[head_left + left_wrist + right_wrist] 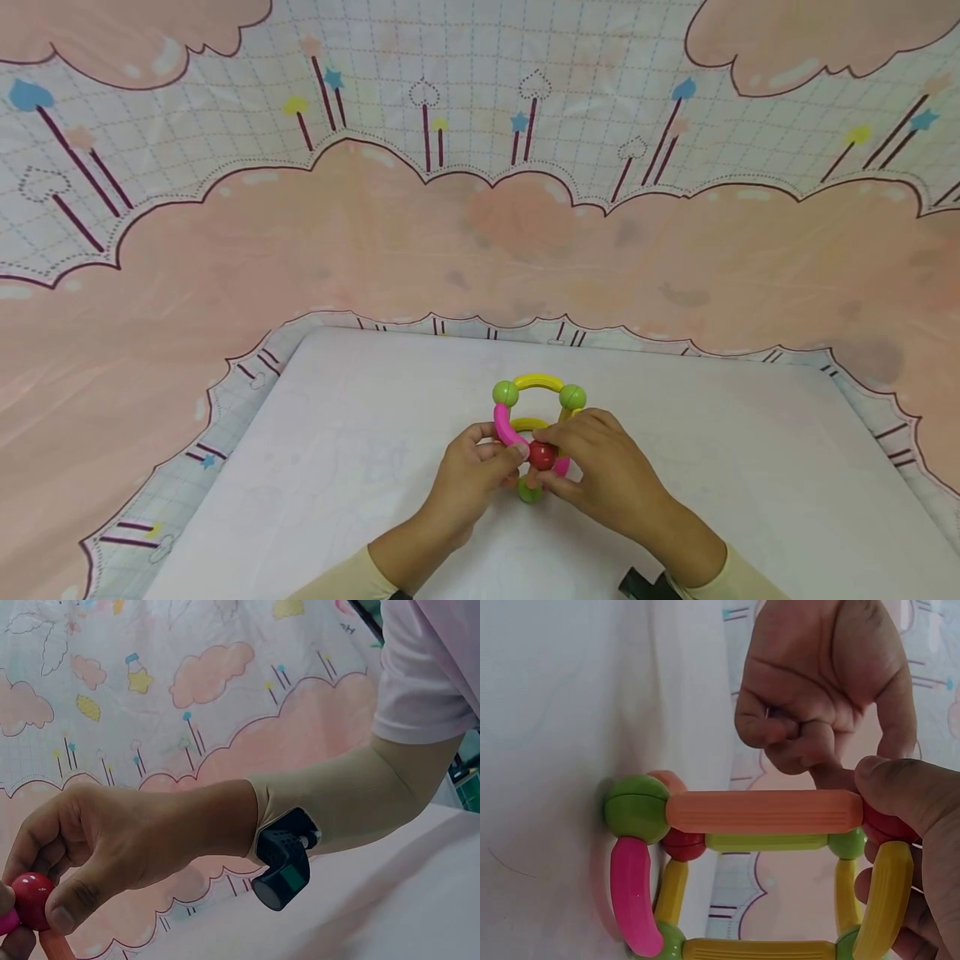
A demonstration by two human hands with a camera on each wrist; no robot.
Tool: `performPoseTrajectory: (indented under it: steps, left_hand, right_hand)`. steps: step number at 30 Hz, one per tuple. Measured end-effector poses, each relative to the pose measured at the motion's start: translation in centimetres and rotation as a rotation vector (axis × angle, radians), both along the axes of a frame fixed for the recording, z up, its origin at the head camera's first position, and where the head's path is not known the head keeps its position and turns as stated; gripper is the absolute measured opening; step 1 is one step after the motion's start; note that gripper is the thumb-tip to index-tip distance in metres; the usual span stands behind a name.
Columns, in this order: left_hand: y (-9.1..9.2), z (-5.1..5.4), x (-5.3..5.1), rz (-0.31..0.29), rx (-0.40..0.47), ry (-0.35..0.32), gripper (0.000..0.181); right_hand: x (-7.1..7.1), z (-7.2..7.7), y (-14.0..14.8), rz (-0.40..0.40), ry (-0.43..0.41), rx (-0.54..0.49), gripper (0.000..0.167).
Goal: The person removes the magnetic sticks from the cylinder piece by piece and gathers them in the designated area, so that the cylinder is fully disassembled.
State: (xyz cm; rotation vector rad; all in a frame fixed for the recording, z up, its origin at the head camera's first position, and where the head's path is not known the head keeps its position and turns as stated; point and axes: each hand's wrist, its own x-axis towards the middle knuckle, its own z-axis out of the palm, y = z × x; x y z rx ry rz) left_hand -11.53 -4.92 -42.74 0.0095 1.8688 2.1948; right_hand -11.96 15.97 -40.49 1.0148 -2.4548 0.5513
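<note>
Between both hands stands a cage-like frame of colored rods and balls. My left hand (467, 477) pinches the pink curved rod (506, 423) close to a red ball (542, 456). From the other side my right hand (611, 471) grips that ball, its thumb pressed on it in the left wrist view. An orange rod (765, 811) runs from the red ball down to a green ball (636, 808) by the tabletop. Yellow rods (538, 381) and green balls (506, 393) form the far side. Fingers hide part of the frame.
A white tabletop (315, 475) extends under and around the frame. Behind it hangs a cloth (450, 242) printed with clouds. A black camera mount (285, 862) is strapped to the right wrist.
</note>
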Motion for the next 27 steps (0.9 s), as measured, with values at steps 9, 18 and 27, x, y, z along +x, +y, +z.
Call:
performPoseTrajectory:
  steps: [9,18,27]
  left_hand:
    - [0.02,0.17,-0.16,-0.004,-0.055,0.010,0.053]
    - [-0.04,0.19,-0.12,-0.006,-0.045,0.008,0.054]
    - [-0.06,0.35,-0.07,-0.008,-0.025,0.022,0.052]
  right_hand:
    - [-0.08,-0.07,-0.02,0.013,0.026,-0.019,0.059]
    - [-0.09,-0.03,-0.04,0.019,0.022,-0.025,0.058]
    - [-0.19,-0.16,0.02,0.039,0.049,-0.044,0.058]
